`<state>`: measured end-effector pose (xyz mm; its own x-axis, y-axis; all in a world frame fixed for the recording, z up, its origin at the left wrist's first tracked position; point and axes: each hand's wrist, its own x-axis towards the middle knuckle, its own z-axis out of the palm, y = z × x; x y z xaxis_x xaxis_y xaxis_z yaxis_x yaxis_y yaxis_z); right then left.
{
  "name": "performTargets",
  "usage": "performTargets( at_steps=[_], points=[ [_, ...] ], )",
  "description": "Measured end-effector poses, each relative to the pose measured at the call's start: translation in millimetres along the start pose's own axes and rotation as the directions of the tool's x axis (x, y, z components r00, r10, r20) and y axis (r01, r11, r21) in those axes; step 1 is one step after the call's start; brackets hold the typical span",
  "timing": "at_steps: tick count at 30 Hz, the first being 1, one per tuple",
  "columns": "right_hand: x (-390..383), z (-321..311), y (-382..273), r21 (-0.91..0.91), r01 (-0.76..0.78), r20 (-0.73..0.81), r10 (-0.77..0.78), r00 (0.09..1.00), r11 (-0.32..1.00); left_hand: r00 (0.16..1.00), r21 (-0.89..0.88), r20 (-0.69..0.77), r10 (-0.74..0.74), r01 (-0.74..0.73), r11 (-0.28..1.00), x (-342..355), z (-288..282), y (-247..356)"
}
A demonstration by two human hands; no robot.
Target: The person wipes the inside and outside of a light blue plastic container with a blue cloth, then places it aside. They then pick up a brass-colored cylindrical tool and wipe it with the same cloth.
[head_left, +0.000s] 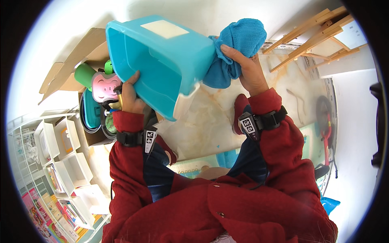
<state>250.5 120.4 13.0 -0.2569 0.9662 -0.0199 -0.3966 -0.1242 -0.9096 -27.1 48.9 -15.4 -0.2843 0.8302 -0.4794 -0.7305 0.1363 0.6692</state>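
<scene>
In the middle of the head view a turquoise plastic bin (160,52) is tilted on its side, open toward the left, with a pale blank-looking label on its upper face. My left hand (132,97) grips its lower left edge, thumb over the rim. My right hand (245,69) is closed on a bright blue knitted cloth (243,36), held against or just beside the bin's right end; whether its hidden fingers also touch the bin, I cannot tell.
A cardboard box (73,56) with green and pink toys (101,85) and containers lies left. A white shelving rack (73,174) with books stands lower left. Wooden frames (296,40) lean upper right, near a red-and-black wheeled toy (324,133). A patterned mat (194,164) lies below the marble-look floor (202,133).
</scene>
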Motion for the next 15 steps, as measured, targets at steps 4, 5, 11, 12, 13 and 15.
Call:
performTargets(
  at_steps=[4,5,11,12,13,15],
  points=[
    [2,4,5,-0.042,0.037,-0.089,-0.041,0.995,0.998,0.999,0.037,0.020,0.049,-0.049,0.998,9,-10,-5],
    [2,6,5,-0.056,0.032,-0.129,-0.039,0.991,0.998,0.998,0.049,0.024,0.058,-0.060,0.997,10,-11,-6],
    [6,9,9,-0.135,0.219,-0.154,-0.239,0.959,0.966,1.000,0.045,0.023,0.017,-0.018,0.999,12,-15,-10],
    [7,8,9,-0.173,0.203,-0.175,-0.233,0.957,0.964,1.000,0.064,0.015,0.007,-0.008,0.998,12,-15,-12],
    [8,7,9,-0.211,0.187,-0.194,-0.229,0.954,0.959,1.000,0.082,0.007,-0.002,0.001,0.997,13,-15,-13],
    [11,4,9,-0.287,0.140,-0.252,-0.216,0.943,0.948,1.000,0.091,-0.003,-0.020,0.020,0.996,13,-13,-16]
  ],
)
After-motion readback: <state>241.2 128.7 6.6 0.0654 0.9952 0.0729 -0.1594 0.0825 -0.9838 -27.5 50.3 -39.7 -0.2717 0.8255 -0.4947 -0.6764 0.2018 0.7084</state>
